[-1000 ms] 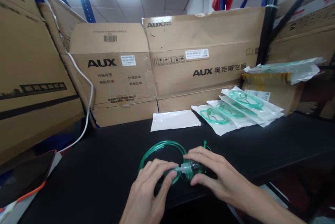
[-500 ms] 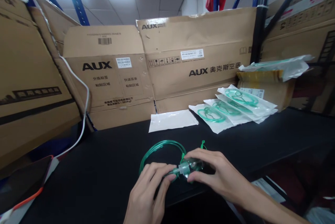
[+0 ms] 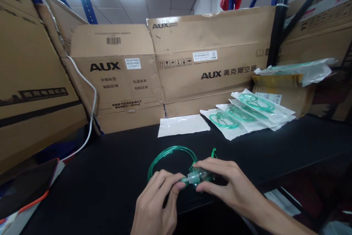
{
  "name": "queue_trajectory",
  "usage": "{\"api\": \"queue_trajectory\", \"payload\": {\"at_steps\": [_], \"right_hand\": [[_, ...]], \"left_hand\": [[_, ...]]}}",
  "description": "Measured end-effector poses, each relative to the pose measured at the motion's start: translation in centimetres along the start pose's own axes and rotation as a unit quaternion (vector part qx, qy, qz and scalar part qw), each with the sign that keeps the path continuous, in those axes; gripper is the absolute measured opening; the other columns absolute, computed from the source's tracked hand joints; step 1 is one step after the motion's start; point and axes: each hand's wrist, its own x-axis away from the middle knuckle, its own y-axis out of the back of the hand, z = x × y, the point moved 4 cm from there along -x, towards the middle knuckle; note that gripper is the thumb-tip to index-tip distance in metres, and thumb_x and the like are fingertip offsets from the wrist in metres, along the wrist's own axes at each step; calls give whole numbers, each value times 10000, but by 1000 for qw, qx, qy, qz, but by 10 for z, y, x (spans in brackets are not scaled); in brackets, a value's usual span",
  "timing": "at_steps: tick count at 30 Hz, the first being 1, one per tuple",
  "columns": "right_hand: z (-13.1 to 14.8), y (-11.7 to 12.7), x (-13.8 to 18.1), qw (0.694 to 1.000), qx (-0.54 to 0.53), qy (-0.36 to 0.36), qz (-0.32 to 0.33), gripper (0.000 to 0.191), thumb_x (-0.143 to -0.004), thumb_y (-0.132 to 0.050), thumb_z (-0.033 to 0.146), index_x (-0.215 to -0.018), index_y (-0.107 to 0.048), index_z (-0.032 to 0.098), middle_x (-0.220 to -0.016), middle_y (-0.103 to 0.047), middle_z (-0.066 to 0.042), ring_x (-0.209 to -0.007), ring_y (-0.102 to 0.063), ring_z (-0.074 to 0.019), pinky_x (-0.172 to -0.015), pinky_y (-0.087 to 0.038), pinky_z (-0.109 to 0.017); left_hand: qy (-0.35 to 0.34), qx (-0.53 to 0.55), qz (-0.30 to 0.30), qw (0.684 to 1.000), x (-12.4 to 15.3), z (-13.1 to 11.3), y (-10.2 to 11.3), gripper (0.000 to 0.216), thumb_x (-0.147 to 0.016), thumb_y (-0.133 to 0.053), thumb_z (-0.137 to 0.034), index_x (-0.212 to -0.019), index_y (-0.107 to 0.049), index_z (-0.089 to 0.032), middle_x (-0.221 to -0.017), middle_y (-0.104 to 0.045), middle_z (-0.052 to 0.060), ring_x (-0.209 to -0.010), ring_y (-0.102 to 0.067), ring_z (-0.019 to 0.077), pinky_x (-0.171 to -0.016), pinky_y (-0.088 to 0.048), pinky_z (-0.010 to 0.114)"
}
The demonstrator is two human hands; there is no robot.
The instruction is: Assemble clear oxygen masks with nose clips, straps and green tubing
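My right hand (image 3: pixel 225 180) is closed around a clear green oxygen mask (image 3: pixel 202 175), thumb below and fingers above. A pale connector (image 3: pixel 190 178) sticks out of the mask's left end. At that connector my left hand (image 3: pixel 162 194) pinches the end of the green tubing, thumb and forefinger pressed together. The coiled green tubing (image 3: pixel 170 150) lies on the black table (image 3: pixel 110 176) just behind my hands. A bright green strap (image 3: pixel 213 152) shows above my right hand. My fingers hide part of the mask and the tube end.
A flat white pouch (image 3: pixel 183 125) lies at the back of the table. Right of it, several pouches with green tubing (image 3: pixel 224 119) overlap, beside a cardboard box (image 3: pixel 286 86) topped with another pouch. Large cartons (image 3: pixel 126 81) stand behind. A phone (image 3: pixel 30 187) and white cable (image 3: pixel 93 106) are at left.
The whole view has shifted slightly to the right. My left fingers have closed a little tighter at the tube end by the connector; both hands keep their hold.
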Motion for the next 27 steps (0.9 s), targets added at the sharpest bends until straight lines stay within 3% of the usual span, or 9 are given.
{"api": "queue_trajectory", "payload": {"at_steps": [9, 18, 27], "right_hand": [[-1, 0, -2, 1000, 0, 20, 3, 285, -882, -789, 445, -1099, -785, 260, -1056, -795, -44, -959, -743, -245, -847, -599, -333], [0, -3, -2, 999, 2, 31, -3, 294, -875, -808, 397, -1123, -774, 243, -1026, -788, -39, -929, -735, -223, -829, -579, -295], [0, -2, -4, 1000, -1, -24, 3, 260, -839, -850, 305, -1079, -771, 243, -968, -771, -3, -889, -717, -198, -814, -535, -280]], "left_hand": [[-15, 2, 11, 1000, 2, 0, 0, 208, -1019, -550, -110, -1137, -651, -250, -883, -676, 9, -767, -642, 179, -701, -527, 300], [26, 10, 51, 998, -3, 2, 0, 160, -1045, -506, -155, -1018, -633, -248, -897, -701, -1, -798, -687, 174, -735, -530, 272], [43, 30, 39, 998, -2, 1, -1, 133, -1039, -527, -166, -1031, -630, -250, -910, -677, -2, -828, -685, 171, -729, -539, 272]]}}
